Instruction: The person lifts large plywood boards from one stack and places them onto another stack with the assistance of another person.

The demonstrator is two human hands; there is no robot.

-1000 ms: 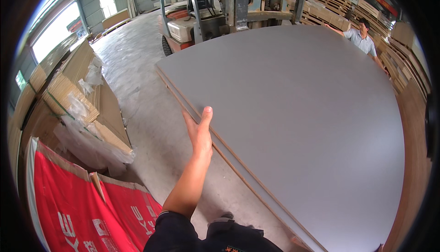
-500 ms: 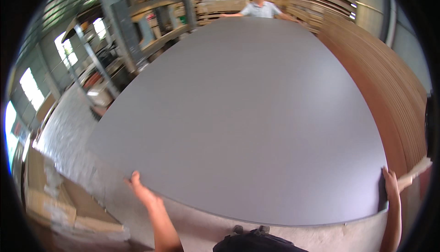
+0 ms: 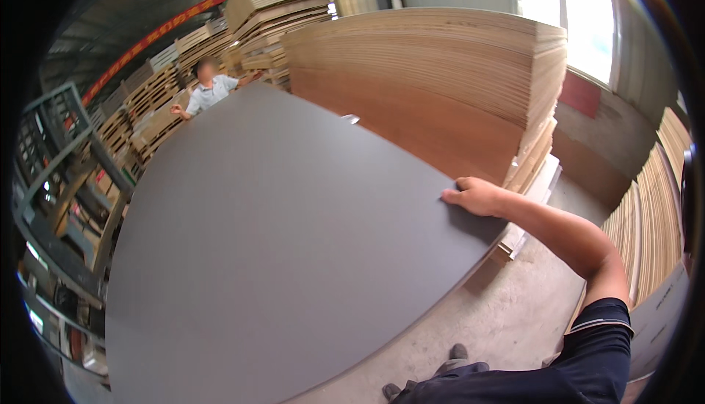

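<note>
"So, how did the panel [image 3: 279, 242] look?"

"Big, flat and dark grey, smooth and plain, with a dull sheen on its top. It lay face up and roughly level across the middle of the view, its far end toward eleven o'clock and its near part cut off by the picture's rim at seven. The edges bowed, as that lens bends straight lines."

"And the hands?"

"At three o'clock the right hand [image 3: 479, 197] gripped the panel's long edge close to the near corner, thumb on top; the other fingers were mostly hidden. The left was out of view, so I couldn't tell its state."

"Anyone at the far end?"

"A co-worker [image 3: 209, 95] in a light shirt, at ten o'clock, arms spread. I couldn't tell whether those hands touched it."

"What hemmed it in?"

"At one o'clock a thick pack of boards [image 3: 433, 66] stood on edge, its reddish-brown face [image 3: 411, 121] running close along the panel's right side. A dark metal frame [image 3: 62, 261] stood near the other side, at nine. Stacked pallets [image 3: 150, 99] rose behind the co-worker at ten, beneath a red banner [image 3: 154, 34]."

"And nearer the wearer?"

"More upright boards [image 3: 650, 220] stood at three, well out past the right forearm. The wearer's shoes [image 3: 458, 351] showed at five on a pale concrete floor [image 3: 540, 279], just beyond the panel's near edge. At two, a bright window [image 3: 587, 22] lit the wall."
</note>
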